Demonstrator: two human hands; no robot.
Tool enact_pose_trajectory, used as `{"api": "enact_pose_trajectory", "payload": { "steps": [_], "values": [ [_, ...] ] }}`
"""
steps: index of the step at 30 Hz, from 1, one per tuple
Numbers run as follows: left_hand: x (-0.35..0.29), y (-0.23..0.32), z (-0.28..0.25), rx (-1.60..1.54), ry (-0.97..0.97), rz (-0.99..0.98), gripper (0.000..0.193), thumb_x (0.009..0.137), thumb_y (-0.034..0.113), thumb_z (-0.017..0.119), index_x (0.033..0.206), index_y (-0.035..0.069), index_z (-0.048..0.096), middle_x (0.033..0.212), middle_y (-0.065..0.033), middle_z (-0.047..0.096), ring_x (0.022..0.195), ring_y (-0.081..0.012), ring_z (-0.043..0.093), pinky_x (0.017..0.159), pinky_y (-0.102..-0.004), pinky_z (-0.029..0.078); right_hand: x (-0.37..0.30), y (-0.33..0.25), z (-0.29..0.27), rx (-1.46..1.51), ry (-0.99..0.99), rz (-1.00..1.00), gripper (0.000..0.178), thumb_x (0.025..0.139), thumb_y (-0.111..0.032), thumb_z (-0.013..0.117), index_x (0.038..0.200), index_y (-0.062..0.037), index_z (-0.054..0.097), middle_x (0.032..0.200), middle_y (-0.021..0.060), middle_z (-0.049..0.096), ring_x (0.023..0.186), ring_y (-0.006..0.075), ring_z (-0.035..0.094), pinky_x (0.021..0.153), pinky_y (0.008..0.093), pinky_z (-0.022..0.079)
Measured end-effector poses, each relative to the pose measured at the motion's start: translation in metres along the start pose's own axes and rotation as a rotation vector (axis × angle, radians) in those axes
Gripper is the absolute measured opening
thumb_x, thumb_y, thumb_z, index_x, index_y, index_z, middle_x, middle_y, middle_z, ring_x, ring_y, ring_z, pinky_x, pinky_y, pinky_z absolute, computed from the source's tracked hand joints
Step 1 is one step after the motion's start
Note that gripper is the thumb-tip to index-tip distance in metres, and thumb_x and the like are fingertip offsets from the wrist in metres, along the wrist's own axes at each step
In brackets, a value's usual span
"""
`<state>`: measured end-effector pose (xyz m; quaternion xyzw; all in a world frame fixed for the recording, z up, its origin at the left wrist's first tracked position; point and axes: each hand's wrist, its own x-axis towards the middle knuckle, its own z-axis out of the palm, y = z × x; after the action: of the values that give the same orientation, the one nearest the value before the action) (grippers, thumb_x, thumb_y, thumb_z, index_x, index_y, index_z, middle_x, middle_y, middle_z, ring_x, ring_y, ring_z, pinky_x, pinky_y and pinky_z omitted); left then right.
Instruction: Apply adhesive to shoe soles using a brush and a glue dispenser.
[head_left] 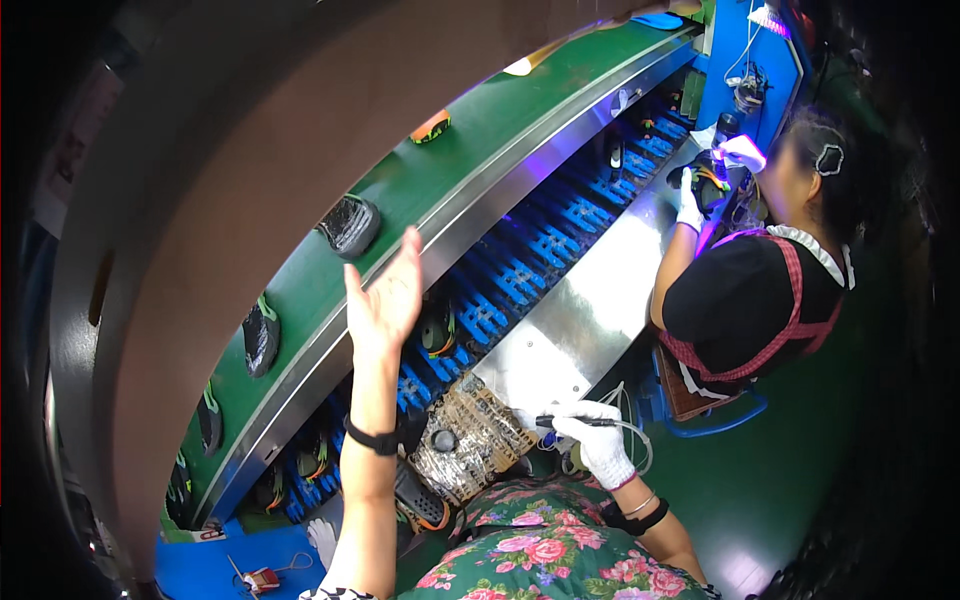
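My left hand [385, 305] is bare and open, its fingers spread, reaching up over the metal edge of the green conveyor belt [410, 195]. Just beyond its fingertips a dark shoe [350, 226] sits on the belt. A white glove covers my right hand [600, 446], which is closed around a black pen-like tool [575, 422] with a pale cable trailing from it. Between my hands lies a work surface wrapped in shiny tape [480, 420], with a small dark round pot [443, 440] on it. A dark shoe with an orange edge [420, 497] rests by my lap, partly hidden by my left arm.
More shoes, such as a black one [262, 338], line the belt. Below runs a rack of blue slats [520, 285] carrying shoes. A metal bench [575, 320] extends right, where a gloved co-worker [745, 300] handles a shoe [710, 185] under purple light. A blue table [190, 568] is lower left.
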<state>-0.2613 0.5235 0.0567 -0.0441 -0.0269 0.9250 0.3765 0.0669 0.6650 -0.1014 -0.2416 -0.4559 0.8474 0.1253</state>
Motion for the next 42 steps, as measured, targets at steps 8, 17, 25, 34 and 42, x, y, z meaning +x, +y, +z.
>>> {"api": "enact_pose_trajectory", "payload": {
  "steps": [8, 17, 25, 34, 42],
  "values": [
    [0.047, 0.024, 0.1, 1.321, 0.059, 0.0, 0.052, 0.106, 0.032, 0.057, 0.143, -0.004, 0.051, 0.126, -0.0253, 0.067, 0.115, -0.0346, 0.068, 0.098, -0.0405, 0.058, 0.009, -0.019, 0.009, 0.056, -0.002, 0.021, 0.014, 0.086, 0.003, 0.076, 0.1, 0.0027, 0.079, 0.094, 0.0094, 0.078, 0.082, 0.015, 0.072, 0.073, 0.0264, 0.057],
    [0.179, 0.133, 0.105, 2.315, 0.426, 0.06, 0.087, 0.101, 0.038, 0.062, 0.163, -0.005, 0.018, 0.153, -0.0176, 0.047, 0.126, -0.0216, 0.055, 0.098, -0.0308, 0.046, 0.015, -0.028, -0.004, 0.049, 0.046, 0.058, 0.014, 0.085, 0.004, 0.075, 0.099, 0.0038, 0.078, 0.099, 0.0124, 0.078, 0.088, 0.0161, 0.073, 0.08, 0.0273, 0.058],
    [0.242, 0.134, 0.079, 2.282, 0.678, 0.02, 0.105, 0.097, 0.031, 0.067, 0.166, 0.009, -0.009, 0.127, -0.0218, 0.057, 0.107, -0.0226, 0.061, 0.085, -0.0335, 0.055, 0.02, -0.031, -0.013, 0.021, 0.024, 0.021, 0.016, 0.086, 0.003, 0.074, 0.102, 0.0056, 0.078, 0.105, 0.0139, 0.078, 0.095, 0.018, 0.074, 0.09, 0.0289, 0.058],
    [0.235, 0.095, 0.062, 2.581, 0.4, 0.25, 0.04, 0.102, 0.041, 0.066, 0.075, 0.011, 0.065, 0.062, 0.0069, 0.047, 0.056, -0.0045, 0.04, 0.051, -0.028, 0.027, 0.032, -0.033, -0.012, 0.041, 0.005, 0.043, 0.015, 0.086, 0.003, 0.075, 0.1, 0.0052, 0.078, 0.104, 0.0141, 0.078, 0.095, 0.0184, 0.074, 0.09, 0.0287, 0.057],
    [0.253, -0.006, 0.072, 2.489, 0.153, -0.004, 0.038, 0.099, 0.042, 0.071, 0.106, 0.005, 0.078, 0.079, 0.0053, 0.062, 0.073, -0.0063, 0.052, 0.066, -0.0284, 0.042, 0.036, -0.036, -0.018, 0.064, 0.001, 0.026, 0.016, 0.086, 0.003, 0.076, 0.102, 0.0044, 0.078, 0.104, 0.0135, 0.078, 0.094, 0.0173, 0.073, 0.088, 0.0281, 0.057]
  ]
}}
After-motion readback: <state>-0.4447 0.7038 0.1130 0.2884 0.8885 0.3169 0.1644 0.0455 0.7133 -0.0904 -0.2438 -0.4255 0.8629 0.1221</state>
